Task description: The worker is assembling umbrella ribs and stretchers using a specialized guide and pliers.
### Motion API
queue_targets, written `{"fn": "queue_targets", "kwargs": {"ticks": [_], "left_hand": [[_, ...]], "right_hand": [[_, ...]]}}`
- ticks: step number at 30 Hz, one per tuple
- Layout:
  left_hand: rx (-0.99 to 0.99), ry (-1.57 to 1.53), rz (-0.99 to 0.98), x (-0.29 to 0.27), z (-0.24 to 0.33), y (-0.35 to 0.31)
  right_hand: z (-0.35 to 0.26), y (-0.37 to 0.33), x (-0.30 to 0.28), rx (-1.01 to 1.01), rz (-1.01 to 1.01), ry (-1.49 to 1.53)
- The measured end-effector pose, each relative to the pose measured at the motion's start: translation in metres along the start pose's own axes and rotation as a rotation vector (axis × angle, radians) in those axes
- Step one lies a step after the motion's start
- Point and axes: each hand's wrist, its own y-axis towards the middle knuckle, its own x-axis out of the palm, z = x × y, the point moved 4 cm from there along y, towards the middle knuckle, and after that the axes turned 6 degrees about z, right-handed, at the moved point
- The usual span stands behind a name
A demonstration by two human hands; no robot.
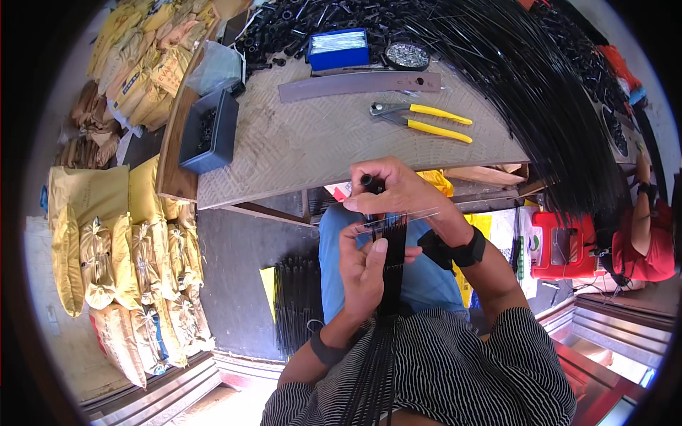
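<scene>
In front of my lap, my right hand (pixel 389 187) is closed round a short black tubular part (pixel 371 183), its round open end facing up. Just below it, my left hand (pixel 364 271) grips a bundle of thin black rods (pixel 393 245) near their upper ends, thumb on top. The rods run down over my striped shirt. A few thin silvery wires (pixel 420 215) stick out sideways between the two hands. Where rods, wires and tubular part meet is partly hidden by my fingers.
On the bench (pixel 270 153) lie yellow-handled pincers (pixel 426 122), a flat bar (pixel 359 85), a blue box of wires (pixel 339 50), a bowl of small metal pieces (pixel 407 55) and a grey bin (pixel 209 131). Long black rods (pixel 526 92) hang over its right edge. Another person (pixel 645 241) sits far right.
</scene>
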Motion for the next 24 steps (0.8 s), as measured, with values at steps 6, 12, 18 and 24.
{"fn": "queue_targets", "kwargs": {"ticks": [6,12,18,24], "left_hand": [[0.027,-0.049,0.005,0.0,0.0,0.0],[0.034,-0.061,-0.01,0.0,0.0,0.0],[0.061,-0.004,0.005,0.0,0.001,0.0],[0.054,-0.045,0.021,-0.006,0.002,0.003]], "right_hand": [[0.001,0.0,0.002,-0.132,-0.023,-0.046],[-0.001,-0.004,0.002,-0.019,-0.012,0.002],[-0.003,-0.005,0.002,-0.063,-0.008,0.031],[0.013,-0.018,-0.011,-0.005,0.157,0.266]]}}
